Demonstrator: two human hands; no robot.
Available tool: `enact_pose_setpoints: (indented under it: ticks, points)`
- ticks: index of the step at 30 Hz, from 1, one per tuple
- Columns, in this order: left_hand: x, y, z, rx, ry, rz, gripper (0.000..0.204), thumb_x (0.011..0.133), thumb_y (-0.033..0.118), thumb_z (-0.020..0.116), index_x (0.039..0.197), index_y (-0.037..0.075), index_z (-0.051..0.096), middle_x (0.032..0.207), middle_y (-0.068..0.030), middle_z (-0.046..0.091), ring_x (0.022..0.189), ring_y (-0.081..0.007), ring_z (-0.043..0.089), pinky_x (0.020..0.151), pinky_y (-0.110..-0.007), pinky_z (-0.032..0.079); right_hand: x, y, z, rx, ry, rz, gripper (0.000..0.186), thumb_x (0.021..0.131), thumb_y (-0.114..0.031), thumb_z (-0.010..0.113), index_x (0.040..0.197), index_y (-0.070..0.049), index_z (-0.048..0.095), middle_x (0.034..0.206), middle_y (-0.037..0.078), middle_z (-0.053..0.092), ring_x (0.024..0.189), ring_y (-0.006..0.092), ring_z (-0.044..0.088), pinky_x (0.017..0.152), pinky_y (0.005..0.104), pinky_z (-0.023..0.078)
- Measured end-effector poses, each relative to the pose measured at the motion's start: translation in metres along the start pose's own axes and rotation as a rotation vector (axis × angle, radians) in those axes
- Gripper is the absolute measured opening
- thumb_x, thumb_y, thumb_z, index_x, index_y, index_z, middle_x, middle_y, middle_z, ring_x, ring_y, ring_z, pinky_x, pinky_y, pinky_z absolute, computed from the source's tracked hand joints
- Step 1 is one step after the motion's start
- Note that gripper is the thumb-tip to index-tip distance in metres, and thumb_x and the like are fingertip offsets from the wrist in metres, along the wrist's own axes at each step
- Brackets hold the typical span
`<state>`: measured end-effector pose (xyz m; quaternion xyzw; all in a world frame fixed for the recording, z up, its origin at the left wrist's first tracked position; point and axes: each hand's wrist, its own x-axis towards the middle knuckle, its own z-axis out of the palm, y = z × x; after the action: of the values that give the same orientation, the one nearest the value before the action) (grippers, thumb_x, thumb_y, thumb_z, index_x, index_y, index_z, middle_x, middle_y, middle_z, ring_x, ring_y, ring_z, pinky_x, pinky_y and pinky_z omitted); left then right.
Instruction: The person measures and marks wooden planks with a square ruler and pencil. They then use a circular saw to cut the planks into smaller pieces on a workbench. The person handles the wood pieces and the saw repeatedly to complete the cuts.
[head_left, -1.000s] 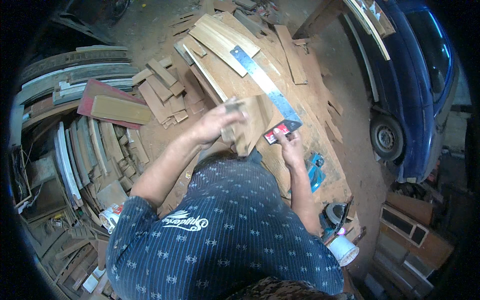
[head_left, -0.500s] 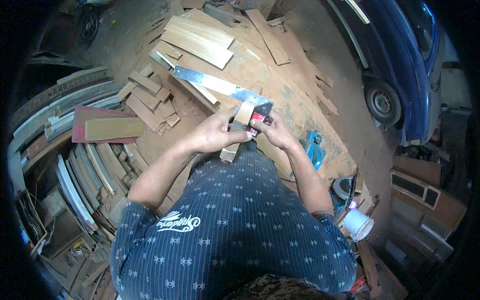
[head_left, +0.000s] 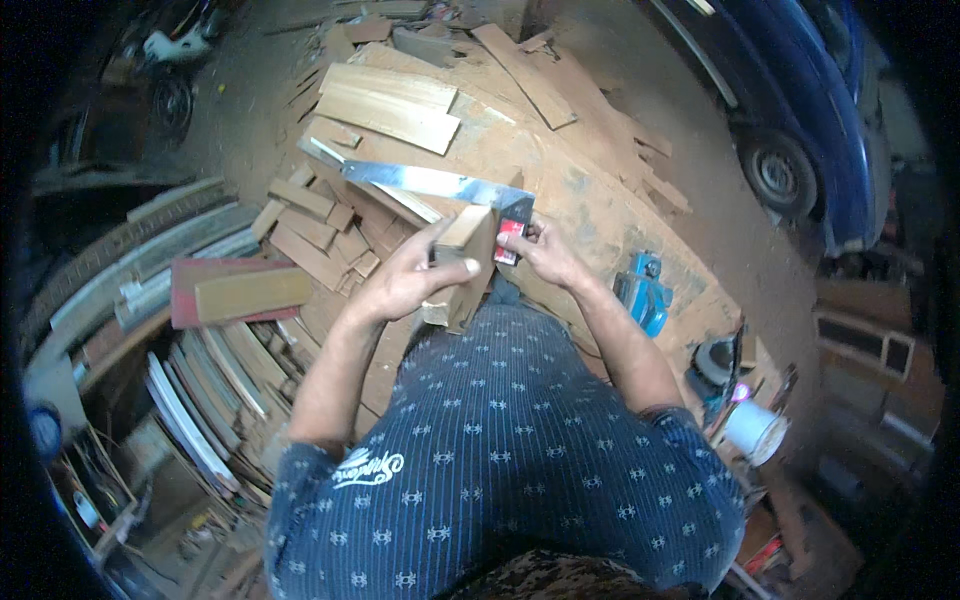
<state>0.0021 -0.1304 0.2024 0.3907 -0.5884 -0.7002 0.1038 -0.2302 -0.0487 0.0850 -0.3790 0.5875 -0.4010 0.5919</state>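
My left hand [head_left: 402, 283] grips a thick wooden block [head_left: 466, 230] near my waist, thumb across its near part and fingers along the left side. The block is tilted, showing a pale narrow face and a darker broad side. My right hand [head_left: 548, 254] is closed on the red and black handle of a try square [head_left: 425, 181], just right of the block. Its long shiny metal blade stretches to the left beyond the block's far end. I cannot tell whether the square touches the wood.
A dusty workbench [head_left: 590, 190] carries pale boards [head_left: 390, 105] at its far end and a blue power planer [head_left: 643, 293] on the right. Offcuts [head_left: 315, 225] and stacked planks [head_left: 205, 390] fill the left. A white bucket-like container [head_left: 757, 435] stands lower right. A blue car [head_left: 815, 110] is beyond.
The block has turned in my left hand, so more of its broad side shows. The square has shifted slightly with my right hand. My view has swung a little.
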Motion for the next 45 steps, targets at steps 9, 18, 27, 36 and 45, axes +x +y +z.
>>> enact_pose_setpoints:
  ticks: [9,18,27,36,45]
  points:
    - [0.014,-0.016,-0.028,-0.591,0.302,-0.026,0.073,0.095,0.039,0.062,0.151,0.001,0.038,0.146,-0.0178,0.048,0.137,-0.0305,0.048,0.11,-0.048,0.044,0.066,0.16,-0.065,0.225,0.39,0.185,0.029,0.095,-0.02,0.07,0.119,-0.004,0.064,0.096,0.005,0.072,0.079,0.0138,0.068,0.069,0.0311,0.055]
    - [0.036,-0.001,-0.037,-0.621,0.328,-0.004,0.06,0.099,0.038,0.061,0.142,-0.001,0.049,0.137,-0.0183,0.058,0.129,-0.0305,0.056,0.109,-0.049,0.047,0.122,0.217,-0.054,0.155,0.226,0.269,0.033,0.092,-0.021,0.074,0.122,-0.008,0.067,0.103,0.007,0.074,0.089,0.0184,0.069,0.079,0.036,0.057]
    - [0.043,0.006,-0.042,-0.686,0.342,-0.011,0.051,0.099,0.04,0.06,0.134,0.003,0.056,0.132,-0.0176,0.06,0.121,-0.0317,0.061,0.098,-0.051,0.055,0.133,0.199,-0.067,0.106,0.176,0.294,0.028,0.091,-0.017,0.075,0.116,-0.005,0.067,0.097,0.008,0.073,0.083,0.0192,0.07,0.072,0.0366,0.06]
    - [0.039,0.008,-0.04,-0.715,0.349,-0.006,0.05,0.101,0.041,0.057,0.134,0.003,0.055,0.131,-0.0176,0.06,0.121,-0.0323,0.061,0.096,-0.052,0.056,0.133,0.193,-0.063,0.078,0.158,0.279,0.029,0.09,-0.016,0.076,0.114,-0.004,0.068,0.099,0.008,0.073,0.083,0.0194,0.07,0.073,0.0367,0.059]
    - [0.03,0.002,-0.031,-0.685,0.344,0.01,0.05,0.102,0.041,0.056,0.133,0.001,0.055,0.131,-0.0175,0.061,0.122,-0.0296,0.061,0.1,-0.05,0.054,0.134,0.195,-0.065,0.026,0.131,0.295,0.028,0.091,-0.014,0.076,0.117,-0.006,0.067,0.099,0.006,0.072,0.085,0.0161,0.069,0.072,0.0346,0.059]
